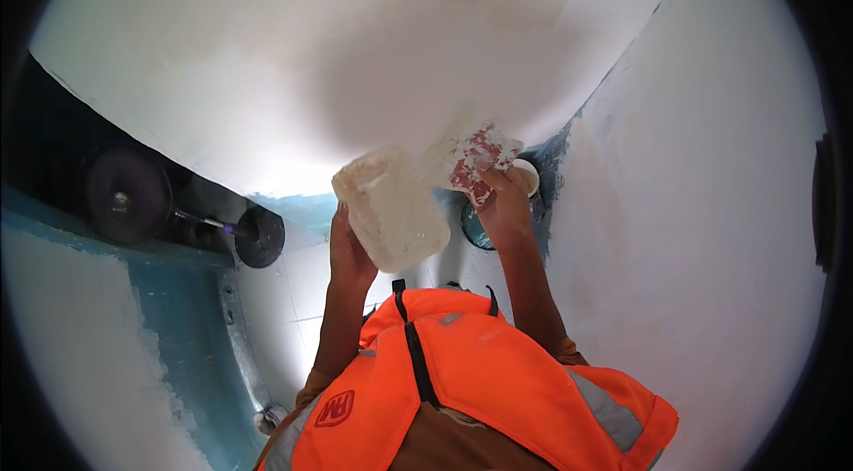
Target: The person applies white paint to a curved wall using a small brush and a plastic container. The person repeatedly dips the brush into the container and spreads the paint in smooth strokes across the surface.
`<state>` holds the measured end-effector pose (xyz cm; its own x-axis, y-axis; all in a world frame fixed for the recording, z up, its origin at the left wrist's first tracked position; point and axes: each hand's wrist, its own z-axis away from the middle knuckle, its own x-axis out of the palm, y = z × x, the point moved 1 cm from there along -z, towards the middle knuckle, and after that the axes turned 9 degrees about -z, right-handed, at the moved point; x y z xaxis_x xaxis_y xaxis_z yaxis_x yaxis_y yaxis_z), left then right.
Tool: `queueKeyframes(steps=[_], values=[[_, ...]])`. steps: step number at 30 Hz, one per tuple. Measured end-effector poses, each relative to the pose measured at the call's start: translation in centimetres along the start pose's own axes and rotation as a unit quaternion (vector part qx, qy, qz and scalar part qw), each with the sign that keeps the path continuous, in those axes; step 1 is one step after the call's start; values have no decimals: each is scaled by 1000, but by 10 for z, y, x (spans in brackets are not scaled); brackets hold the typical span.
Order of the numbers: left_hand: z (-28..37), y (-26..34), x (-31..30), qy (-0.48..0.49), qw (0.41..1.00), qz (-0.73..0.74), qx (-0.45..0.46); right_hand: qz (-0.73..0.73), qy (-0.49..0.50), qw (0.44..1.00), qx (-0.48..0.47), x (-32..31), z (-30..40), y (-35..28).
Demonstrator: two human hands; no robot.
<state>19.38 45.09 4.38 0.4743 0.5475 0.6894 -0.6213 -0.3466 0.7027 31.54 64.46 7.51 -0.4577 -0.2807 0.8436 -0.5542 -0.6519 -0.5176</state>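
Observation:
My left hand grips a pale, rounded rectangular plastic tub or tray by its left side, with wet-looking filler smeared over it. In my right hand is a red spreader, heavily caked with whitish filler. Its blurred pale edge lies close to the tray's upper right; whether the two touch, I cannot tell. Both hands are in front of a white-coated wall, with a shadow falling across it.
A white-rimmed container and a teal bucket stand below my right hand. To the left is a dark pedestal fan with a round base. Another white-coated wall rises on the right. Pale tiles cover the floor.

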Motion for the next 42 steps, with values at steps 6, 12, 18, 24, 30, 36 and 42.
queueKeyframes(steps=[6,12,18,24,30,36,42], values=[[-6,6,44,27,998,-18,57,140,-43,989,-10,-30,9,-10],[-6,-3,56,61,994,-27,87,293,-89,951,34,-62,3,-22],[-9,-12,57,97,993,12,69,246,-104,963,-28,-69,6,-9],[-6,-16,71,137,988,22,66,313,-140,935,-92,-72,7,-9],[-7,-19,68,143,988,-3,66,457,-201,846,-184,-83,-7,-11],[-7,-20,69,153,986,23,53,483,-170,822,-248,-75,-3,-4],[-10,-21,62,145,987,62,38,514,-173,808,-228,-77,-10,-3]])
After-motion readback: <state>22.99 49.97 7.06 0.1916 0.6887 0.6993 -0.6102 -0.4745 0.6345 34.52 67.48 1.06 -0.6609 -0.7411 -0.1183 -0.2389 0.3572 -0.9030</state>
